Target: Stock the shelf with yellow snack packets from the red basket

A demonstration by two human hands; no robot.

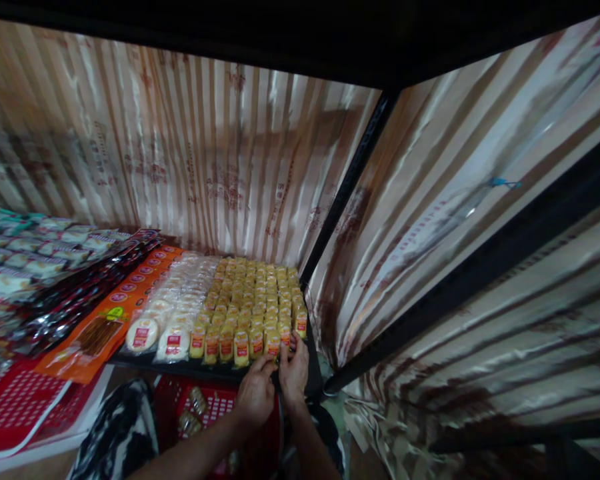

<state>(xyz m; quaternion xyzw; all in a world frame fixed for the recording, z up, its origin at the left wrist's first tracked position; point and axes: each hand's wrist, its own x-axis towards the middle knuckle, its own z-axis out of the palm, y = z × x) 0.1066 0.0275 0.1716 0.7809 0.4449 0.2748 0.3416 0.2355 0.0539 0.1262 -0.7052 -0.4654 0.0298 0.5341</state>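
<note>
Both my hands reach to the front edge of a dark shelf [190, 367]. My left hand [255, 393] and my right hand [294, 370] pinch at the front row of small yellow snack packets [253, 300], which stand in several tight rows. Fingers of both hands are curled on one packet [273, 343] at the front right corner of the rows. To the left of the yellow packets lie round white cakes in clear wrappers [170, 313].
Orange flat packets [115, 313] and dark and green wrapped goods [45, 267] fill the shelf's left side. A red plastic basket [215, 407] with a few packets sits below the shelf. Striped sheeting [220, 153] lines the back and right. A black frame post [350, 180] stands at the corner.
</note>
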